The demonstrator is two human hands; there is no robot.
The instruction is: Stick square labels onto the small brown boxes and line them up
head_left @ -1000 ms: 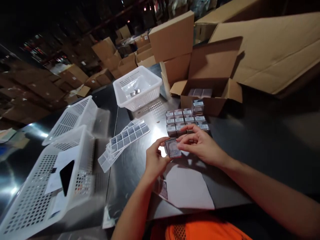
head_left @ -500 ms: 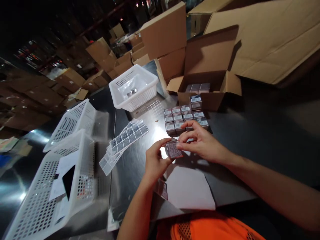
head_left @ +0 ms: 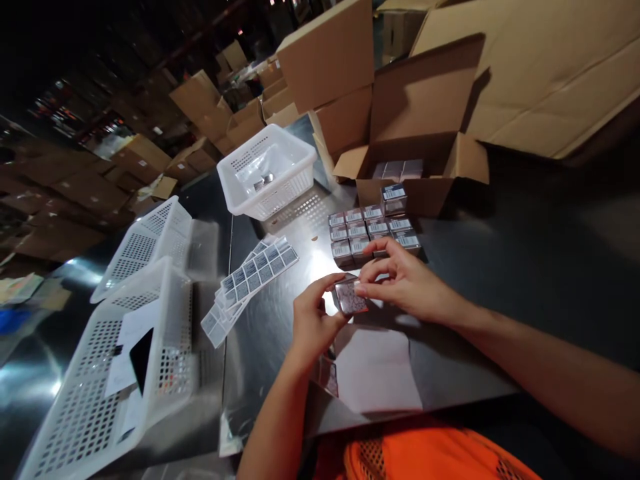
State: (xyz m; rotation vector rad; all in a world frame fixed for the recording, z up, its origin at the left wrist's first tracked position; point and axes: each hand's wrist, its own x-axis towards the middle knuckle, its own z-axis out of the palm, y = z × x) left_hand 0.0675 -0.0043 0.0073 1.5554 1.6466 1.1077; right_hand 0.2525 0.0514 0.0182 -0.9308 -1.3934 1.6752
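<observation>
Both hands hold one small patterned box (head_left: 351,299) just above the shiny metal table (head_left: 270,333). My left hand (head_left: 310,323) grips its left side with thumb and fingers. My right hand (head_left: 405,280) pinches its upper right edge. Just beyond the hands, several small labelled boxes (head_left: 373,232) stand in rows. An open cardboard carton (head_left: 415,160) behind them holds more of the same boxes. Sheets of barcode labels (head_left: 250,277) lie fanned out to the left of my hands. A white sheet (head_left: 377,370) lies on the table under my wrists.
A white plastic basket (head_left: 267,173) stands at the back centre. Two more baskets (head_left: 115,333) sit at the left, one holding papers and a dark phone (head_left: 140,359). Stacked cardboard boxes (head_left: 335,73) and a large flat carton (head_left: 550,73) line the back and right.
The small box has turned a little in my hands, and my right fingers have shifted along its top edge. The camera view has drifted slightly; nothing else on the table has moved.
</observation>
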